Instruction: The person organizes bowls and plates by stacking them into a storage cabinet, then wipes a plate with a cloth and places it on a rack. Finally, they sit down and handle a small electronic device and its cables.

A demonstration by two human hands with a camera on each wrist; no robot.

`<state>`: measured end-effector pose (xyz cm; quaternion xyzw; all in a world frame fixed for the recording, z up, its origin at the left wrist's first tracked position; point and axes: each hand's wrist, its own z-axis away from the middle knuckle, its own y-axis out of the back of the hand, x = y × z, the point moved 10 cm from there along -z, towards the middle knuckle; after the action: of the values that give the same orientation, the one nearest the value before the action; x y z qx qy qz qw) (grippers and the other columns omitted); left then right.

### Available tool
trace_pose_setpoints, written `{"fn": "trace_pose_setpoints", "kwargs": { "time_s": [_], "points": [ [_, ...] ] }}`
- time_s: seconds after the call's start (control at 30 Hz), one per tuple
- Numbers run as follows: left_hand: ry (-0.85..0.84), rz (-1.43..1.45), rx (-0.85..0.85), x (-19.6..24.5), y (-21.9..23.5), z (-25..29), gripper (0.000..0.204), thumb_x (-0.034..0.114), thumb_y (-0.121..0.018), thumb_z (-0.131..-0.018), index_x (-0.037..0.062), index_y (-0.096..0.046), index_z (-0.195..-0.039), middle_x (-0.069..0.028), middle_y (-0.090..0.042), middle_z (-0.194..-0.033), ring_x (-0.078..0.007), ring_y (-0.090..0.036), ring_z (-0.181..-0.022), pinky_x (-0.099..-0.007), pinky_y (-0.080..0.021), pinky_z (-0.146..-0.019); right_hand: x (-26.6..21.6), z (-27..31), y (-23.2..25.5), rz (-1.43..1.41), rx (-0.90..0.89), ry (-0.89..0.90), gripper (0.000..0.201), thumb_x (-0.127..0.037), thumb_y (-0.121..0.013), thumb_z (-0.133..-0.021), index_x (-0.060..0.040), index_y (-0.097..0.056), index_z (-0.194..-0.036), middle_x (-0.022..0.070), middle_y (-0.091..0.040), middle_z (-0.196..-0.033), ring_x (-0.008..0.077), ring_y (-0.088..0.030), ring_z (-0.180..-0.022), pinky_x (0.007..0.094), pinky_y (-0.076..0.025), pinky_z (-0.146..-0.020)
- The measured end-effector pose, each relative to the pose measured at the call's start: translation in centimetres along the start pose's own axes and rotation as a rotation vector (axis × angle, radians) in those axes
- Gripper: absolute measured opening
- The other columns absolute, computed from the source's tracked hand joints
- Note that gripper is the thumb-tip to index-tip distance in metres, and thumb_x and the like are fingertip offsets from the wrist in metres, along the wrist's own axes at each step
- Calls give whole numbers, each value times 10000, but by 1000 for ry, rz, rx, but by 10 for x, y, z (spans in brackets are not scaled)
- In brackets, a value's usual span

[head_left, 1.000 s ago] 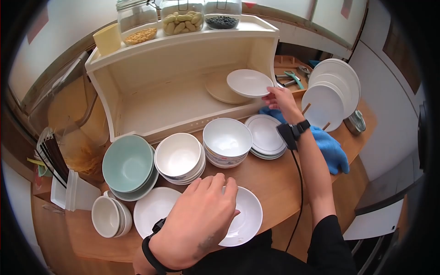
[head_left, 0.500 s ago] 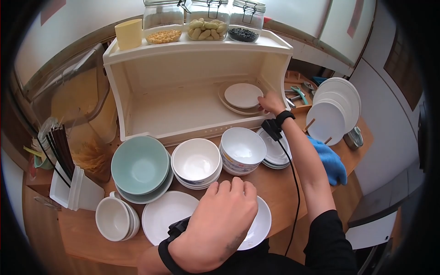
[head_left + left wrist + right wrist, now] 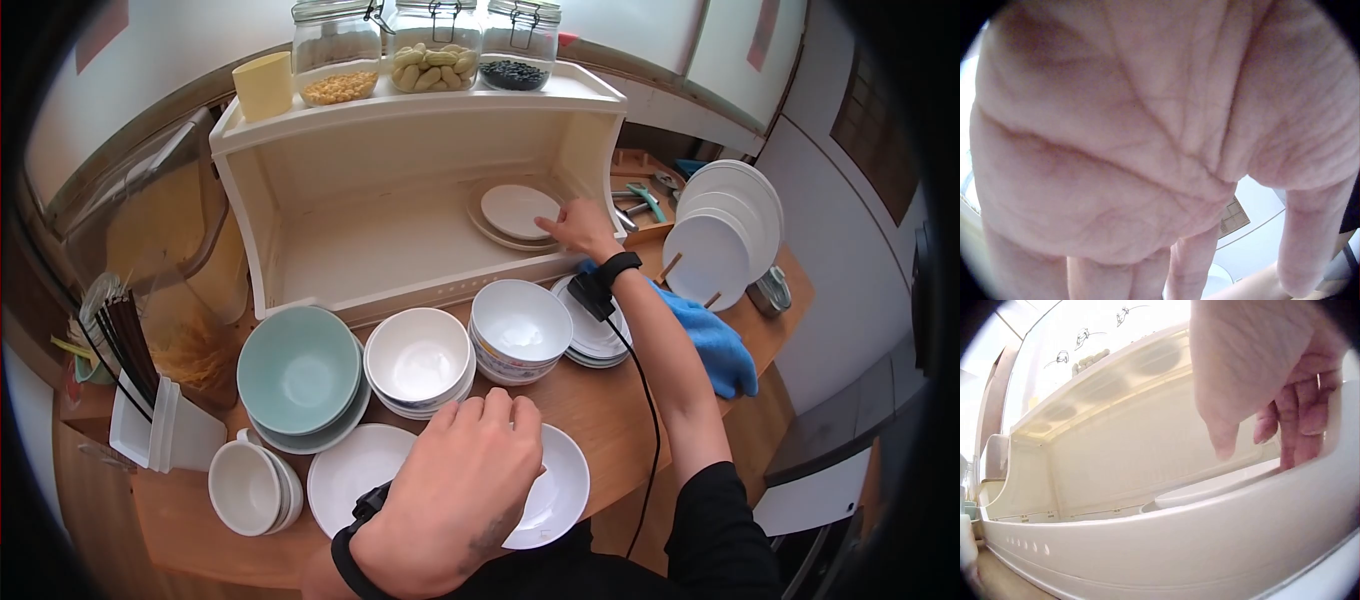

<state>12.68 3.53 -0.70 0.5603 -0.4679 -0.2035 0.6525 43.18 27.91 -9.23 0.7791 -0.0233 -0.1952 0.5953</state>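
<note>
The right grip is a bit wide. By it, the small plate is no longer held up; it lies on a bigger plate near the right end of the shelf. The left grip hangs loose.

Wooden table, wood-toned floor, white wall at right, bright pale panes behind, soft light

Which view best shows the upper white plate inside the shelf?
Head: nearly the whole top face of the plate shows, right hand at its edge. Right wrist: nearly edge-on, beyond the shelf's front lip. Left wrist: mostly left hand; plate not discernible.
</note>
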Motion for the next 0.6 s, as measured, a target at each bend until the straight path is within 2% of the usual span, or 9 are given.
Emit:
{"fn": "trace_pose_setpoints", "kwargs": {
  "time_s": [0.03,0.17,0.23,0.33,0.43,0.6],
  "points": [
    [1,11,8,0,1,-1,343,205,-736,-876,-23,-553,-1055,-167,-604,-996,-352,-628,-961,-432,-521,-837,-5,4,-2,-9,-52,39,568,-580,-738,-782,-13,-755,-818,209,-724,-798,366,-708,-811,441,-560,-759],
    [22,27,-12,-2,0,-2,331,201,-736,-873,-18,-547,-1033,-168,-607,-999,-359,-627,-962,-435,-519,-834,-18,11,-1,25,-25,170,543,-575,-777,-741,-36,-721,-749,167,-719,-762,349,-699,-775,429,-552,-728],
    [10,30,1,-1,0,-2,335,201,-737,-872,-19,-547,-1038,-168,-607,-1000,-360,-627,-962,-435,-519,-836,-32,17,1,-47,-4,305,445,-467,-828,-743,-44,-691,-724,118,-698,-722,277,-675,-696,392,-523,-650],
    [-1,31,18,0,1,0,342,201,-738,-870,-22,-548,-1047,-170,-609,-1003,-361,-627,-962,-435,-519,-839,-38,20,-5,-102,-70,333,378,-426,-843,-716,-82,-699,-778,123,-722,-781,317,-695,-766,411,-543,-698],
    [-2,29,25,1,2,0,349,201,-738,-869,-25,-548,-1055,-172,-610,-1005,-362,-627,-963,-435,-519,-840,-43,24,-7,-90,-94,377,342,-394,-845,-723,-97,-696,-807,122,-723,-797,321,-692,-775,415,-541,-703],
    [-5,27,9,2,1,1,351,200,-736,-871,-28,-549,-1061,-173,-611,-1007,-363,-629,-965,-436,-520,-838,-34,24,-7,24,-29,339,308,-356,-827,-760,-86,-692,-822,125,-718,-796,335,-687,-784,433,-531,-699]
  ]
}}
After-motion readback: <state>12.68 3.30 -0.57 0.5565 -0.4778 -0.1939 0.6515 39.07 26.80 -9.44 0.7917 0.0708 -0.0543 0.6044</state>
